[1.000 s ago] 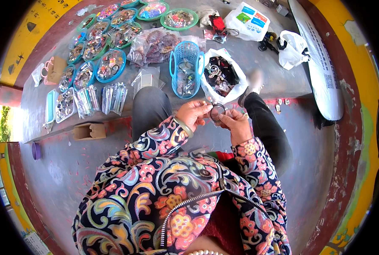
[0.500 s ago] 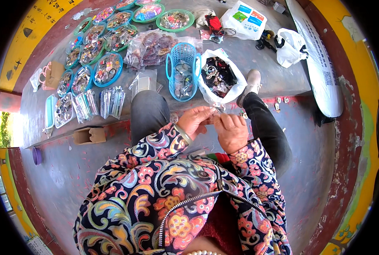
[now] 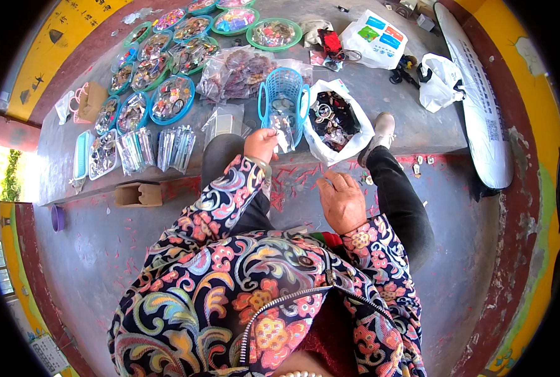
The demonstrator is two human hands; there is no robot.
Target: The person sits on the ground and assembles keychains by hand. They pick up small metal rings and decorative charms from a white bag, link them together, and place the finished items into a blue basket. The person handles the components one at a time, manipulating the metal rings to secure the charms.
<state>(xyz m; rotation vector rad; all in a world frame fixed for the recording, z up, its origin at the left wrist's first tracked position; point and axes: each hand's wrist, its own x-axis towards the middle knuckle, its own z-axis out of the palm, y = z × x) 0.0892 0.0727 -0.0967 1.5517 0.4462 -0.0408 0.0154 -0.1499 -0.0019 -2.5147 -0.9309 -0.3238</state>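
Observation:
My left hand is at the near rim of a blue openwork plastic basket, its fingers closed on a small clear packet with something pale inside. Part of the packet overlaps the basket front. Several small packaged pieces lie in the basket. My right hand hovers above the floor between my knees, fingers curled downward; whatever they may hold is hidden under them. Just beyond it, a white plastic bag stands wide at the mouth, filled with dark and shiny small trinkets.
Blue and green round trays of small goods fill the raised slab's left side. Clear bags of brownish pieces lie behind the basket. A cardboard box and purple cup sit at left. A long silver-white wrapped panel lies right.
My hands were together near the white bag; now they are apart. The left has moved forward and left to the basket with the packet, while the right has stayed back, slightly lower.

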